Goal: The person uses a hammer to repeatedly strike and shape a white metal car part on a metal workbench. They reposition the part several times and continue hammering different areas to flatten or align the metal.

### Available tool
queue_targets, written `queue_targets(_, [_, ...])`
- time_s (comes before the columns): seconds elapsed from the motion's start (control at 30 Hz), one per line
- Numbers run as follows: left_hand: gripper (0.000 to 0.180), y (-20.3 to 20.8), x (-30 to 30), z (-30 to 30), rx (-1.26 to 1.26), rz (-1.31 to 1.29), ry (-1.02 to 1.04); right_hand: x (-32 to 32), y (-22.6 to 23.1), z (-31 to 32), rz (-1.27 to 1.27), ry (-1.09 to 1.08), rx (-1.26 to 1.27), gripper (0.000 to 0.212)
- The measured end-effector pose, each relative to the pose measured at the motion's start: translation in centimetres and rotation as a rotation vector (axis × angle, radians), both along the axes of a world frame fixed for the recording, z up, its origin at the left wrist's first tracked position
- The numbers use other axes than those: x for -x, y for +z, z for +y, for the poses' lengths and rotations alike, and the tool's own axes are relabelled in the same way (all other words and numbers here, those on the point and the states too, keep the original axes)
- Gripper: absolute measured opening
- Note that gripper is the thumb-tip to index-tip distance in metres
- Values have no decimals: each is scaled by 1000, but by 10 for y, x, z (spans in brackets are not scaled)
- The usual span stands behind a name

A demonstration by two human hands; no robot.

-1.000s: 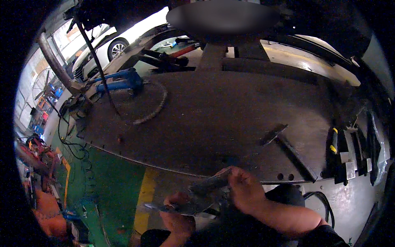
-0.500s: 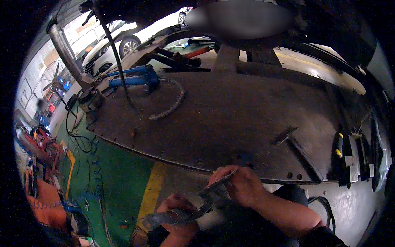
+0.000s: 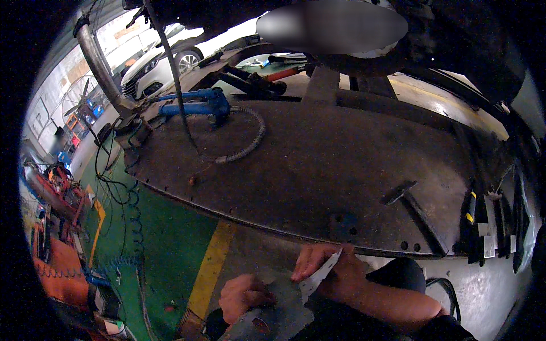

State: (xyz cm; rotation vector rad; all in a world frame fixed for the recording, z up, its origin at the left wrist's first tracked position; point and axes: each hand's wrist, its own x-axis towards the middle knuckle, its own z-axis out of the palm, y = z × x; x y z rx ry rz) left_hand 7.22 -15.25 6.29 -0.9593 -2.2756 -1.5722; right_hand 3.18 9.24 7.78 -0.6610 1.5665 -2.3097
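A: Where does the piece sit against the platform?

B: Off the platform's (image 3: pixel 307 159) near edge, low in front of the body. The grey piece (image 3: pixel 278 319) reaches down to the lower rim of the view.

A: And the hands?

B: Apart from each other. The right hand (image 3: pixel 346 277) is clamped on the piece, with the raised flange (image 3: pixel 320 277) between its fingers and the rest of the hand. The left hand (image 3: pixel 243 296) curls at the upper left edge; its fingertips are lost in shade, so I can't tell whether it grips.

A: How would you handle it well?

B: Let the left hand bear the broad body, press the flange on its flat faces, and turn both hands together, slowly. It looks like thin sheet; a slip could cut bare skin.

A: And its looks?

B: The body is broad, dull and dark grey. The flange is paler, uneven-edged, narrowing to a tip. Smallest is a reddish-rimmed oval (image 3: pixel 260 325): hole or mark, I can't tell.
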Motion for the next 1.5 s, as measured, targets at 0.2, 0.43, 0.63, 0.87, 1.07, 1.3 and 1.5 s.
queue_targets(0.2, [34,-14,-2,14,-554,-452,360,-14,-17,-1,467,-314,-708,36])
queue_targets(0.43, [45,11,30,58,-466,-666,584,-14,1,29,-344,-193,-145,28])
queue_targets(0.63, [43,-2,23,88,-509,-679,299,4,28,64,64,-216,-496,24])
queue_targets(0.87, [44,-22,21,98,-420,-635,245,6,34,81,289,-237,-726,15])
queue_targets(1.07, [42,-10,22,111,-307,-825,158,8,25,90,137,-379,-721,16])
queue_targets(1.3, [39,-54,8,100,-288,-961,210,20,-2,98,88,-410,-882,23])
queue_targets(1.5, [40,-55,12,111,-48,-871,451,31,11,118,134,-759,-908,25])
